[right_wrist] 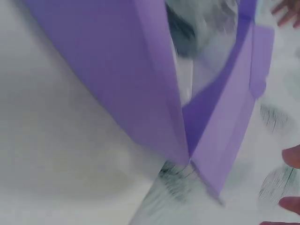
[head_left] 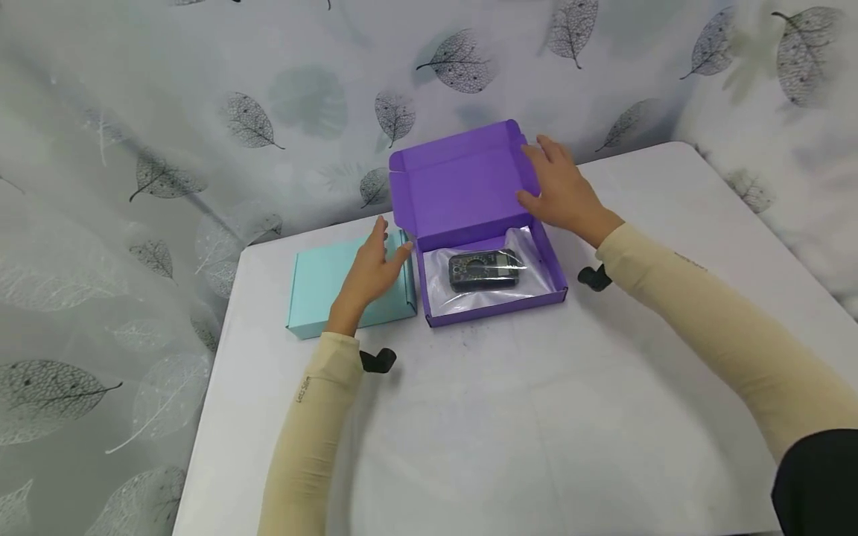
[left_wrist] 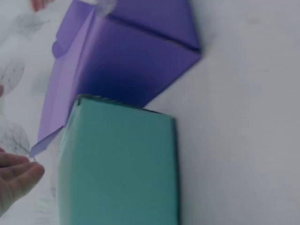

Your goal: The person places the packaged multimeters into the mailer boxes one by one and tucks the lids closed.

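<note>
A purple cardboard box (head_left: 496, 307) stands with its lid (head_left: 462, 182) raised and leaning back. Inside it lies a black multimeter (head_left: 482, 270) in a clear plastic bag (head_left: 439, 286). My left hand (head_left: 372, 272) is over the closed teal box (head_left: 318, 279), with loosely extended fingers beside the purple lid's left edge. In the left wrist view its fingers (left_wrist: 21, 180) are close to a lid corner; whether they touch is unclear. By the lid's right edge is my right hand (head_left: 563, 190), fingers spread. The right wrist view shows its fingertips (right_wrist: 291, 157) apart from the lid.
Both boxes sit side by side toward the back of a table with a white cover (head_left: 536, 417). A leaf-patterned curtain (head_left: 308, 97) hangs behind and to the sides. Black wrist mounts (head_left: 378, 361) stick out from the beige sleeves (head_left: 311, 432).
</note>
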A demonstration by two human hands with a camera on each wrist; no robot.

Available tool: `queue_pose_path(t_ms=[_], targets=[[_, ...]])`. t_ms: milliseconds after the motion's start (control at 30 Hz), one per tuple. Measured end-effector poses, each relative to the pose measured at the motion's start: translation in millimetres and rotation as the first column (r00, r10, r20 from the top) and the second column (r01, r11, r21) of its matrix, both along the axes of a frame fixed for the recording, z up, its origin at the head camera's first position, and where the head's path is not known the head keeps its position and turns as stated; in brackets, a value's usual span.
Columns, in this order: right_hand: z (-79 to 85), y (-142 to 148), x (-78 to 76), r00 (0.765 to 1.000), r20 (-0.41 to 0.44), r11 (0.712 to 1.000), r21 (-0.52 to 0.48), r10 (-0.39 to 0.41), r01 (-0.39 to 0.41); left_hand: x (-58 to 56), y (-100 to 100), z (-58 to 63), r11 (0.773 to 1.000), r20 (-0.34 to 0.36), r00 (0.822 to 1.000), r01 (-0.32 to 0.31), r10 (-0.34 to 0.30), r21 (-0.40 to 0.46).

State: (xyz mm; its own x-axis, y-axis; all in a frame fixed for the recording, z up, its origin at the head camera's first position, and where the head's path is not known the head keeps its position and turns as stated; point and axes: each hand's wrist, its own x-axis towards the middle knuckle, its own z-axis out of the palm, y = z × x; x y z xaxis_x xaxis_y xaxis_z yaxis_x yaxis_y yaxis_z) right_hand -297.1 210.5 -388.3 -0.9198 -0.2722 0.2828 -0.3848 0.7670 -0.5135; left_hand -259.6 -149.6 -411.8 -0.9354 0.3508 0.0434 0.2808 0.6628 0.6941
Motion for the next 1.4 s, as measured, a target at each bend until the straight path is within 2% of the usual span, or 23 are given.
queue_pose_path(t_ms=[167, 333, 567, 767, 1033, 1133, 1400], targets=[[0.6, 12, -10.3, 0.980, 0.199, 0.998, -0.053, -0.006, 0.016, -13.9, -4, 2.9, 0.992, 0.105, 0.994, -0.050, 0.038, 0.116], [-4.2, 15, -12.6, 0.954, 0.300, 0.995, -0.097, 0.005, 0.025, -19.0, -1, 2.4, 0.986, 0.145, 0.988, -0.067, 0.045, 0.154], [-3.1, 16, -8.2, 0.964, 0.264, 0.981, -0.179, -0.023, 0.073, -18.9, 1, 0.3, 0.976, 0.115, 0.993, -0.037, 0.013, 0.215], [-1.0, 17, -2.7, 0.963, 0.264, 0.956, -0.265, -0.051, 0.123, -15.8, 1, -0.6, 0.970, 0.089, 0.996, -0.027, 0.005, 0.243], [2.8, 17, 4.8, 0.959, 0.272, 0.926, -0.338, -0.077, 0.170, -10.6, 4, -0.5, 0.948, 0.053, 0.998, 0.012, -0.031, 0.319], [2.0, 16, 6.4, 0.956, 0.279, 0.924, -0.336, -0.086, 0.181, -8.5, 6, 0.3, 0.944, 0.055, 0.998, 0.018, -0.038, 0.329], [-4.0, 15, 6.3, 0.971, 0.220, 0.950, -0.272, -0.093, 0.153, -4.8, 9, -0.7, 0.929, 0.073, 0.996, 0.023, -0.054, 0.370]])
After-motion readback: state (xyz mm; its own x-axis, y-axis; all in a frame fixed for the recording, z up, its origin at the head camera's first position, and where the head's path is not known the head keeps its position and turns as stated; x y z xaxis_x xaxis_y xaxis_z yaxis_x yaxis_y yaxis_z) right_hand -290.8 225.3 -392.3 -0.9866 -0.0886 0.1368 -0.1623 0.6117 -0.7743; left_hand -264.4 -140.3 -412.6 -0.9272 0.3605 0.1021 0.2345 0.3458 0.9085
